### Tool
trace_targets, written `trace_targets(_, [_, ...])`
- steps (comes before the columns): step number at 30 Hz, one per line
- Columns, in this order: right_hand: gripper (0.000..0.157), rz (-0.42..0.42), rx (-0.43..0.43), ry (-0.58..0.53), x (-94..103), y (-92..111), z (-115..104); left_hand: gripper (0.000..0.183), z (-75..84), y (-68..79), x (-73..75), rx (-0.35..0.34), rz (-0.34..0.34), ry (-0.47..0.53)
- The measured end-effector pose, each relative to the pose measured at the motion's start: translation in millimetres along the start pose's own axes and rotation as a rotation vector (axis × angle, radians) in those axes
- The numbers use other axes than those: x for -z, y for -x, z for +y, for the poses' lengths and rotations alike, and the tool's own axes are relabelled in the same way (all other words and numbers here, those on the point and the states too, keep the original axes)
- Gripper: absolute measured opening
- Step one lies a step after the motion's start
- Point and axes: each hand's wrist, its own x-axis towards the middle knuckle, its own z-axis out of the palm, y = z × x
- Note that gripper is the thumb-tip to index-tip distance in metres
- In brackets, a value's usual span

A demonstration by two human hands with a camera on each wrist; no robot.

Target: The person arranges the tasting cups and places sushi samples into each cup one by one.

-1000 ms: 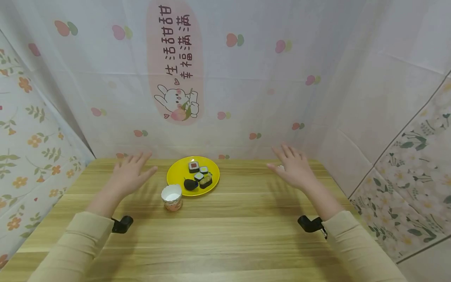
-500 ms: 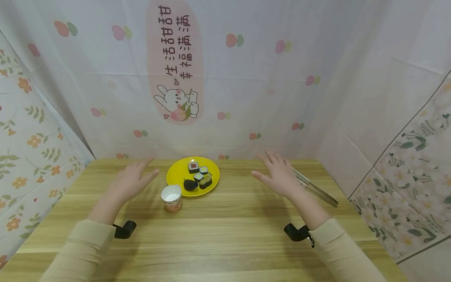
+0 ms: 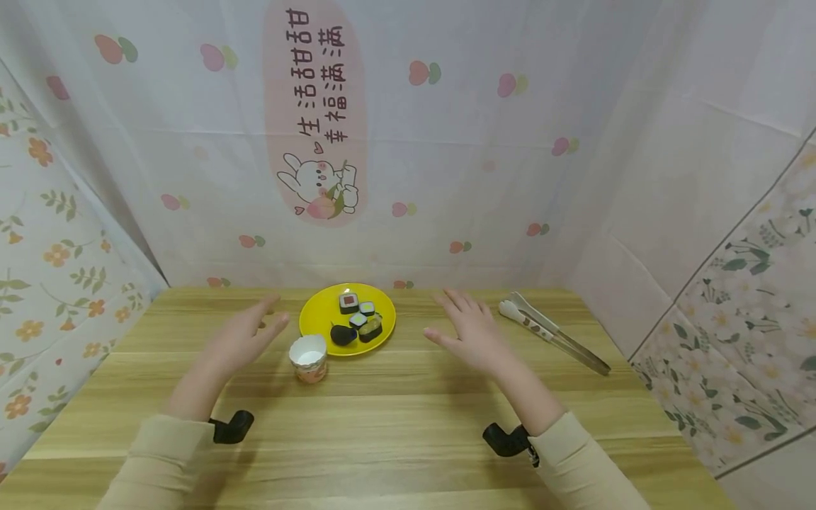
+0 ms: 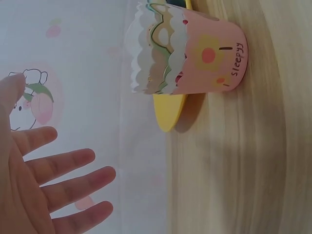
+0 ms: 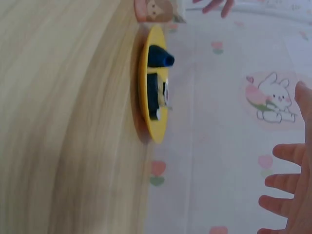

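Observation:
My left hand hovers above the table to the left of a paper baking cup, fingers spread and holding nothing. In the left wrist view the cup is pink with a scalloped white rim and a flower print. Right of and behind it lies a yellow plate bearing several toy sushi pieces and a dark, eggplant-like piece. Fingers straight, my right hand hangs over the table between the plate and a pair of metal tongs. It holds nothing either.
The wooden table ends at a printed cloth backdrop just behind the plate. Floral cloths hang at the left and right. Each wrist carries a black camera mount.
My right hand has moved left, toward the plate, and slightly nearer, uncovering the tongs that it and its forearm hid. The left hand has drawn slightly nearer. Cup and plate stay put.

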Motion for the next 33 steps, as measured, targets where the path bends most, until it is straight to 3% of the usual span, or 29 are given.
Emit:
trace_targets(21, [0.074,-0.037,0.035,-0.108,-37.3,-4,-46,0.070,-9.0,10.0,-23.1,0.013,0.039,0.161])
trace_targets(33, [0.064,-0.072,0.072,-0.222,-58.8,-9,-61,0.069,-16.7,16.1,-34.7,0.022,0.006,0.238])
